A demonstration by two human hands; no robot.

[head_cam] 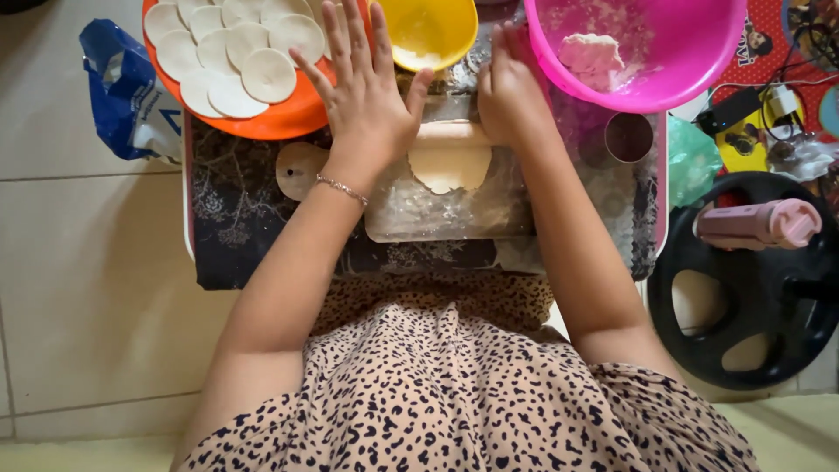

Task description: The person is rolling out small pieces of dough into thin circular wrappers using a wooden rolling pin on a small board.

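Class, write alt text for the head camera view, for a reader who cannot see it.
Two hands, the left hand and right hand, press a wooden rolling pin over a flat piece of dough on a board. An orange plate of cut dough rounds, a yellow bowl and a pink bowl stand beyond.

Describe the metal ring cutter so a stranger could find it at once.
Start at the big pink bowl at the top right, which holds a lump of dough. Just below its rim, on the floured right end of the dark patterned board, stands the round cutter, to the right of the right hand. It is the only open metal ring there; the other round things are flat dough discs and bowls.
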